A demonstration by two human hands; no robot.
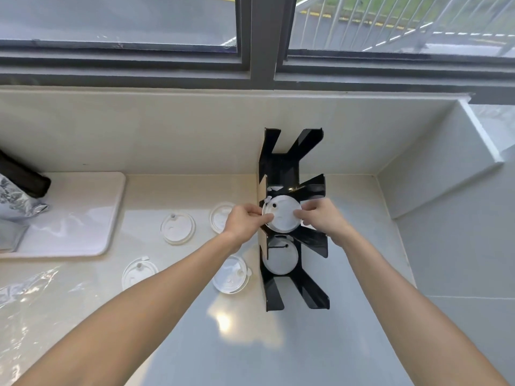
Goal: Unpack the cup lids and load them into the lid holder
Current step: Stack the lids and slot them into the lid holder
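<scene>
A black lid holder (281, 168) with slanted fins stands on the pale counter by the back wall. Both hands hold one white cup lid (282, 217) over its middle slot: my left hand (245, 221) pinches the lid's left rim, my right hand (323, 218) its right rim. Another lid (280, 259) sits in the slot just below. Several clear lids lie loose on the counter to the left: one (177, 228), one (138, 273), one (230, 274), and one (220, 217) partly behind my left hand.
A white mat (83, 213) lies at the left with a silver foil bag (14, 207) on it. Crumpled clear wrapping (25, 288) rests at the counter's left front. A tiled wall and window ledge run behind; a raised ledge (446, 168) bounds the right.
</scene>
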